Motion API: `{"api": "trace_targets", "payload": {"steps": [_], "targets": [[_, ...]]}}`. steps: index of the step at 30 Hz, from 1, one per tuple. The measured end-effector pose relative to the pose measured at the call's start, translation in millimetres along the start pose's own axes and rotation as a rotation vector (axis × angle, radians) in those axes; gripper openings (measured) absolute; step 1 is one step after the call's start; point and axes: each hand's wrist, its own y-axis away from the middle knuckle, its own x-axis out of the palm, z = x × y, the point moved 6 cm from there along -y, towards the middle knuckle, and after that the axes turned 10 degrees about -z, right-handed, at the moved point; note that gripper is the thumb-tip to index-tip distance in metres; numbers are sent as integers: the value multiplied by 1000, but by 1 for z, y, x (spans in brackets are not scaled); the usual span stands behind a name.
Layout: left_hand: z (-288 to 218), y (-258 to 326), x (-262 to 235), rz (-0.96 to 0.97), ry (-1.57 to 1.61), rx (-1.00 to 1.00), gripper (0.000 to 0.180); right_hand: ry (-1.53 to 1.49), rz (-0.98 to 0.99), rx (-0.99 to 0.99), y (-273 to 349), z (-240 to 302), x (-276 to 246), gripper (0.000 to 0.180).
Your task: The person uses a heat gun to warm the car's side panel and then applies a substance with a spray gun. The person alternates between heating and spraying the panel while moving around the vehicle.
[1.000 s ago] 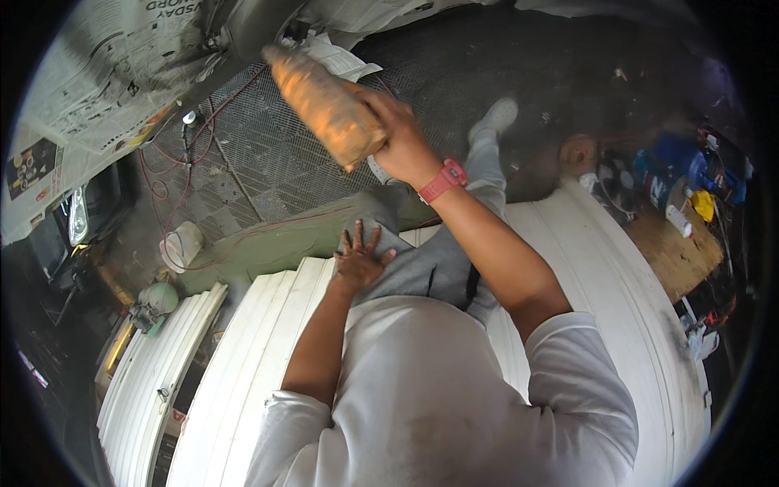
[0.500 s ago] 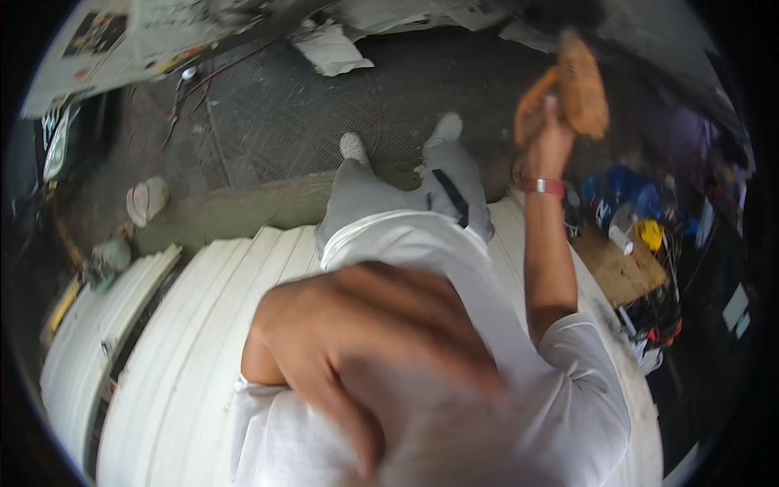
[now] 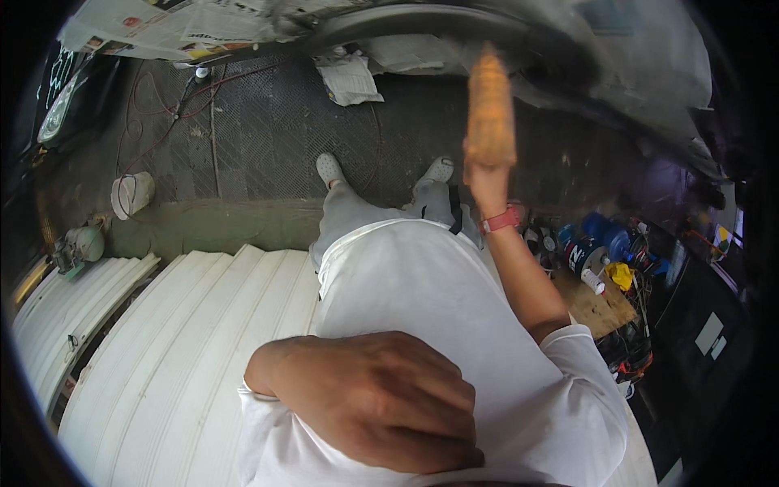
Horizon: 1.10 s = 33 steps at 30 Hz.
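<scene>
In my raised right hand [image 3: 489, 174], fingers are wrapped round an orange tool [image 3: 492, 109] with a long, narrow body, blurred by motion. It points away from me, in front of the dark curved wheel arch of a vehicle body [image 3: 454, 18]; I cannot tell whether it touches that surface. A red band [image 3: 501, 218] circles my right wrist. Close to my chest is my left hand [image 3: 377, 402], its back uppermost and its fingers curled in over my white shirt [image 3: 398, 284]. Those fingertips are hidden, so whatever they may hold does not show.
Newspaper sheets [image 3: 150, 32] cover the body at far left. White ribbed panels [image 3: 182, 325] lie left of me. A white bucket [image 3: 132, 195] and a red hose [image 3: 182, 105] are on the dark floor mat [image 3: 260, 138]. Bottles and a yellow cloth [image 3: 621, 276] clutter the right.
My right hand has swung left with the orange tool, which has turned so its loop handle no longer shows. My left hand has curled its fingers and moved lower in the picture.
</scene>
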Motion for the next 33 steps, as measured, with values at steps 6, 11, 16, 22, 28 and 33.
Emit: {"api": "trace_targets", "payload": {"steps": [6,11,16,22,28,33], "targets": [[83,140,-159,-466,-357,-648,50,-18,151,-71,41,52,143,48],[183,246,-241,-822,-127,-884,74,-53,229,-8,59,60,247,49],[204,242,-275,-1284,162,-747,90,110,472,-342,83,97,297,79],[216,267,-326,-1619,329,-619,17,112,694,-227,82,126,233,56],[230,213,-292,-1596,154,-571,10,356,359,57,75,-24,32,49],[240,134,-222,-1355,-12,-528,14,1001,509,339,166,-202,-173,58]]}}
